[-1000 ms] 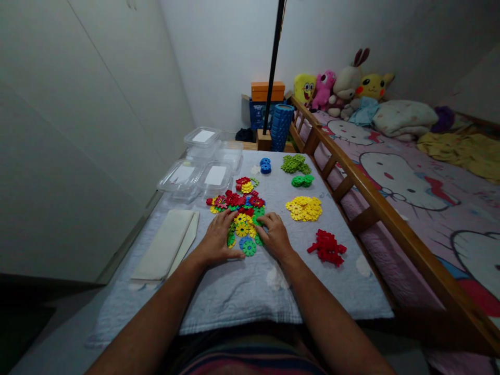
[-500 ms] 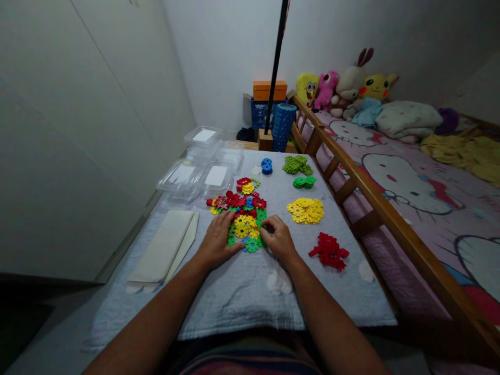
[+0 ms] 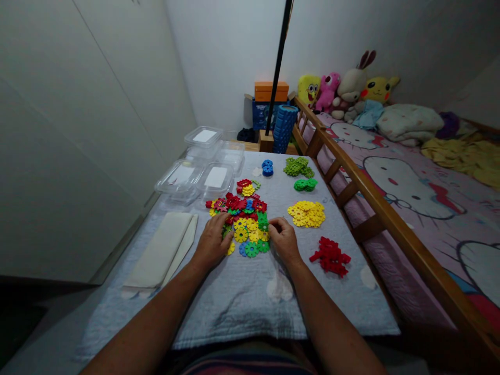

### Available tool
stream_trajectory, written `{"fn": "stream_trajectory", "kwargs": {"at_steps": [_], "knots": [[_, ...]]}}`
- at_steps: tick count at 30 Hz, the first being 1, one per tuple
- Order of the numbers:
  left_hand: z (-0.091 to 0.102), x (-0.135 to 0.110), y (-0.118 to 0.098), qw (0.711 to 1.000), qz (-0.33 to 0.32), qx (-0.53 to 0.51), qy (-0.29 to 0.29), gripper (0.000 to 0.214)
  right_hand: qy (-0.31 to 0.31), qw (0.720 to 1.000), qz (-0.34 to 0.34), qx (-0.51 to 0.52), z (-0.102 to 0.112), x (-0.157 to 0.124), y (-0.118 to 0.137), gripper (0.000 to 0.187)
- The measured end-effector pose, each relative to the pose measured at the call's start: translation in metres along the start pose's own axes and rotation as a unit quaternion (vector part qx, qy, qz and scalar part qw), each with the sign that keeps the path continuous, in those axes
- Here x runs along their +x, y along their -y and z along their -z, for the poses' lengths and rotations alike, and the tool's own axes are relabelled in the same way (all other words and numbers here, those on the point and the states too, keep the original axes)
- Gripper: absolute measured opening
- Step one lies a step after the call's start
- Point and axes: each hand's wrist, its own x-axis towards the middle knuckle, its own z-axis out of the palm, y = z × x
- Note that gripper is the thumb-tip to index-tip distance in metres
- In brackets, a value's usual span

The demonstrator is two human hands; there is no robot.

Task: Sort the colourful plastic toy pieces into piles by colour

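Observation:
A mixed heap of plastic interlocking discs (image 3: 241, 234), yellow, green, red and blue, lies spread across the middle of the cloth-covered table. At its left edge rests my left hand (image 3: 212, 238), fingers stretched forward and thumb apart, touching the discs there. A yellow disc (image 3: 231, 248) shows just below that thumb. My right hand (image 3: 284, 239) is at the heap's right edge with its fingers curled in, beside a green disc (image 3: 263, 226). Whatever is between those fingertips, if anything, is hidden.
Sorted piles stand to the right: red pieces (image 3: 331, 256), yellow discs (image 3: 307, 214), green discs (image 3: 305, 185), light green pieces (image 3: 298, 166). Blue discs (image 3: 267, 167) lie at the back. Clear plastic boxes (image 3: 214, 177) and folded cloth (image 3: 162, 250) are left. A wooden bed rail (image 3: 351, 174) borders the right.
My right hand has drawn slightly right, off the heap's edge. My left hand has shifted a little left, and the lower discs are more exposed and spread out.

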Motion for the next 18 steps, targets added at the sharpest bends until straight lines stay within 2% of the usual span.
{"fn": "stream_trajectory", "kwargs": {"at_steps": [3,6,10,14,18], "knots": [[0.001,0.001,0.001,1.0,-0.001,-0.003,0.01,0.05,-0.023,1.0,-0.012,0.001,0.007,0.004,0.009,0.016],[0.001,0.001,0.002,1.0,-0.001,-0.007,0.015,0.051,-0.006,1.0,-0.003,-0.013,0.024,0.017,0.027,0.019],[0.0,0.001,0.003,1.0,0.0,-0.009,0.014,0.05,-0.001,0.998,0.014,-0.063,0.06,0.057,0.04,0.021],[0.0,0.001,0.003,1.0,-0.002,-0.008,0.015,0.049,-0.061,0.992,-0.002,-0.106,0.098,0.117,0.017,0.015],[0.001,0.0,0.004,1.0,-0.001,-0.009,0.016,0.049,-0.127,0.979,-0.086,-0.133,0.12,0.17,-0.023,0.01]]}}
